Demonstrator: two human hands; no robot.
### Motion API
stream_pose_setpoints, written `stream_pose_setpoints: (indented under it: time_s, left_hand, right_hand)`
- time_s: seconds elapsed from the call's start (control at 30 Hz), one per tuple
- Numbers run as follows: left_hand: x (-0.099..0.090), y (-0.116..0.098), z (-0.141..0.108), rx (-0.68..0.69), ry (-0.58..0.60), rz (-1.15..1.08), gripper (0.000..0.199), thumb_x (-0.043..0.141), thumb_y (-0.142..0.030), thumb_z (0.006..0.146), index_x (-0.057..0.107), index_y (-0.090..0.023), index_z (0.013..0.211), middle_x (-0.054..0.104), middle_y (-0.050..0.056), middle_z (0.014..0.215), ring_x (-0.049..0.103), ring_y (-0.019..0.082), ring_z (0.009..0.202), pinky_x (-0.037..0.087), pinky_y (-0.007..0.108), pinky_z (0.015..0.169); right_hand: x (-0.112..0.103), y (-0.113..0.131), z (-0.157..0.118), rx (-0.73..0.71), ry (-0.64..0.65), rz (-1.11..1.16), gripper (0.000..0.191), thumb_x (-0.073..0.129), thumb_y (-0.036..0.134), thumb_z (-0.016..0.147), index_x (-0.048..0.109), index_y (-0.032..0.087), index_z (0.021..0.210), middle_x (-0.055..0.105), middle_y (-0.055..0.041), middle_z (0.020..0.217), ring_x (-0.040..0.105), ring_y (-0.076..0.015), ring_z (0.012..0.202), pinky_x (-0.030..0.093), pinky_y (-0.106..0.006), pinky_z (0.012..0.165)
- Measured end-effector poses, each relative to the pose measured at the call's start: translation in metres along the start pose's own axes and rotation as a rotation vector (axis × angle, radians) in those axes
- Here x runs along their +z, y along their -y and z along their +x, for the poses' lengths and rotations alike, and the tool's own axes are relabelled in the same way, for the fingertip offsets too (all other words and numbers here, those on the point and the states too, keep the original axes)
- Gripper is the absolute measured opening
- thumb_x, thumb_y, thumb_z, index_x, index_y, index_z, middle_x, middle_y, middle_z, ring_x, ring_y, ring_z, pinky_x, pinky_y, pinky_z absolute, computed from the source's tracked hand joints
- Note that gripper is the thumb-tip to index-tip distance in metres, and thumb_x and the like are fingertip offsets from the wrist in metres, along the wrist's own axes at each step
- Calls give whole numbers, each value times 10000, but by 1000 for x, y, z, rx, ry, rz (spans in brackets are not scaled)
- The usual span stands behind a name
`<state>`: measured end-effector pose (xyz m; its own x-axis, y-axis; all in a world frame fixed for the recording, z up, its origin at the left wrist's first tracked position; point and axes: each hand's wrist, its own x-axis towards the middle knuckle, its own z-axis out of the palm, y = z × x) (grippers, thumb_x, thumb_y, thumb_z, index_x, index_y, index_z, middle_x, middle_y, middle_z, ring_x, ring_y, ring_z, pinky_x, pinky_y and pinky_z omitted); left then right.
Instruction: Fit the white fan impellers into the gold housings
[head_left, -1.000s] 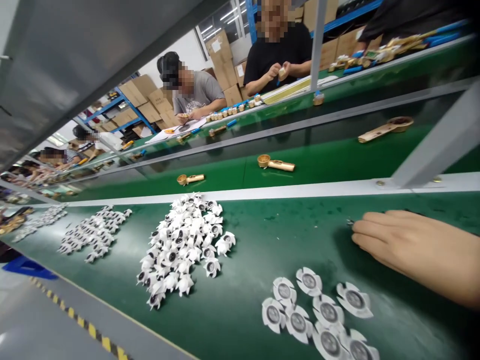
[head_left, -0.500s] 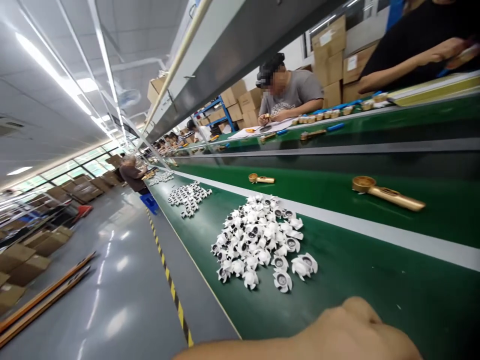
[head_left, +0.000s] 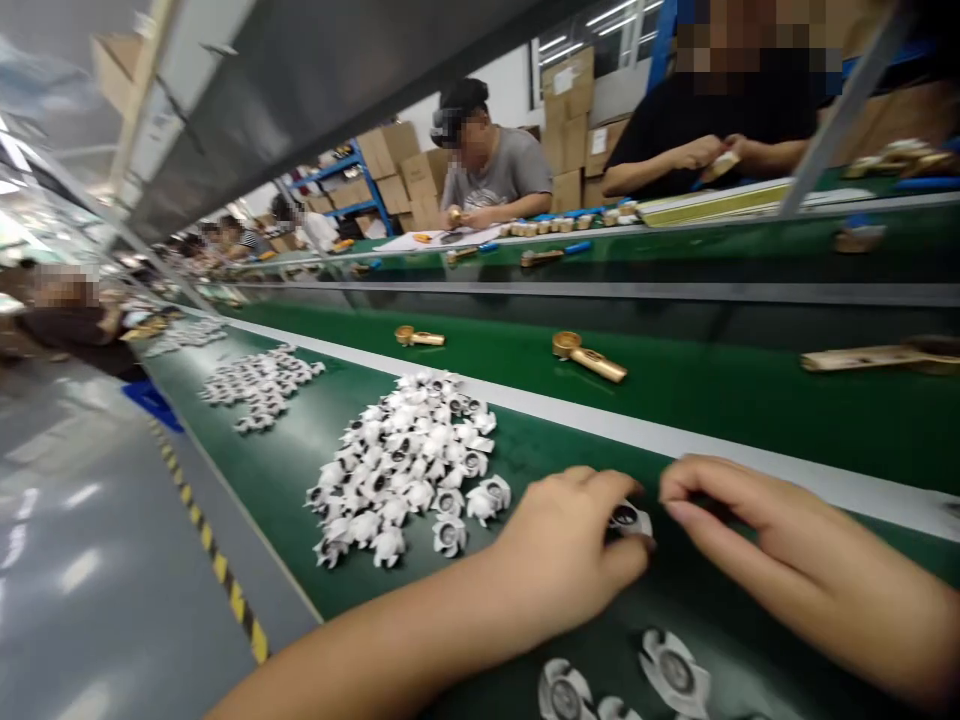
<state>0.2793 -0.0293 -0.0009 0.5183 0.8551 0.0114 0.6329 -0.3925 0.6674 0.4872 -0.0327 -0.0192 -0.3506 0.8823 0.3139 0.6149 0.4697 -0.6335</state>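
My left hand (head_left: 574, 535) reaches across the green belt, thumb and fingers closed around a small white fan wheel (head_left: 630, 518) with a dark centre. Facing it, my right hand (head_left: 772, 555) has its thumb and index fingertip pinched together; whether anything sits between them cannot be made out. A large heap of similar white fan wheels (head_left: 405, 460) lies left of my left hand. Closer to me, below the hands, are several loose white fan wheels (head_left: 675, 672), partly cut off by the lower edge.
Beyond the white strip (head_left: 525, 402) lie a gold shower handle (head_left: 592, 358) and other gold handles. A smaller pile of wheels (head_left: 259, 385) sits farther left. Across the line, a person in grey (head_left: 506, 165) and a person in black (head_left: 712, 120) handle parts. A metal shelf (head_left: 300, 110) hangs overhead.
The view has swung right, so the heap appears farther left. Both hands now show over the belt, where earlier only one blurred hand was visible. The left now holds a fan wheel.
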Motion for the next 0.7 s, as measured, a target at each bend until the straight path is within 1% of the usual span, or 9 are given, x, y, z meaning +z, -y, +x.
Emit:
stream_pose_setpoints:
  time_s: [0.07, 0.1, 0.17, 0.27, 0.37, 0.47, 0.57, 0.7]
  left_hand:
    - [0, -2, 2, -40, -47, -172, 294, 661, -306, 856, 691, -232, 1139, 682, 49, 1045, 668, 213, 934, 592, 334, 846]
    - [1, -2, 1, -48, -66, -273, 313, 680, -288, 839, 691, -238, 1148, 678, 43, 1070, 672, 194, 926, 600, 295, 808]
    - [3, -2, 1, -67, -115, -456, 401, 723, -239, 786, 678, -234, 1185, 676, 41, 1109, 681, 163, 905, 609, 245, 768]
    - [3, -2, -1, -107, -182, -617, 467, 799, -231, 724, 664, -210, 1170, 702, 40, 1071, 696, 147, 874, 617, 235, 774]
    - [-1, -2, -3, -101, -198, -641, 435, 839, -262, 716, 673, -195, 1113, 722, 28, 1008, 706, 137, 838, 619, 226, 764]
    - [-4, -2, -5, -41, -203, -614, 404, 875, -285, 705, 706, -182, 1057, 735, 18, 975, 701, 117, 795, 621, 201, 748]
    - [-4, -1, -5, 11, -207, -616, 427, 912, -282, 667, 732, -161, 1034, 748, 16, 929, 701, 109, 760, 624, 191, 756]
    - [-2, 1, -3, 7, -222, -670, 438, 933, -259, 634, 746, -144, 1013, 756, 16, 891, 716, 115, 743, 624, 186, 754]
  right_hand:
    - [-6, 6, 2, 27, 135, 82, 225, 472, 390, 1007, 614, 273, 877, 667, -7, 847, 645, -165, 747, 537, -257, 643]
    - [-7, 9, 3, 36, 160, 115, 215, 468, 375, 1012, 613, 272, 889, 670, -2, 868, 647, -158, 765, 533, -250, 656]
    - [-6, 13, 4, 52, 148, 139, 201, 475, 358, 1014, 612, 272, 895, 666, 9, 862, 639, -141, 746, 517, -230, 638]
    - [-6, 14, 3, 71, 150, 154, 191, 493, 352, 1011, 603, 270, 879, 646, 28, 795, 612, -120, 661, 486, -211, 570]
    - [-7, 13, 2, 84, 146, 147, 187, 488, 346, 1017, 601, 277, 884, 639, 39, 770, 607, -112, 635, 483, -205, 550]
    - [-8, 13, 2, 15, 124, 75, 179, 488, 327, 1013, 604, 285, 883, 643, 36, 795, 615, -114, 662, 487, -205, 560]
    - [-9, 14, 3, -62, 101, 3, 149, 502, 308, 1003, 603, 291, 894, 646, 32, 827, 622, -119, 705, 491, -205, 580]
    - [-11, 13, 5, -95, 115, -2, 158, 495, 295, 1004, 591, 284, 879, 639, 30, 810, 616, -117, 678, 490, -206, 562]
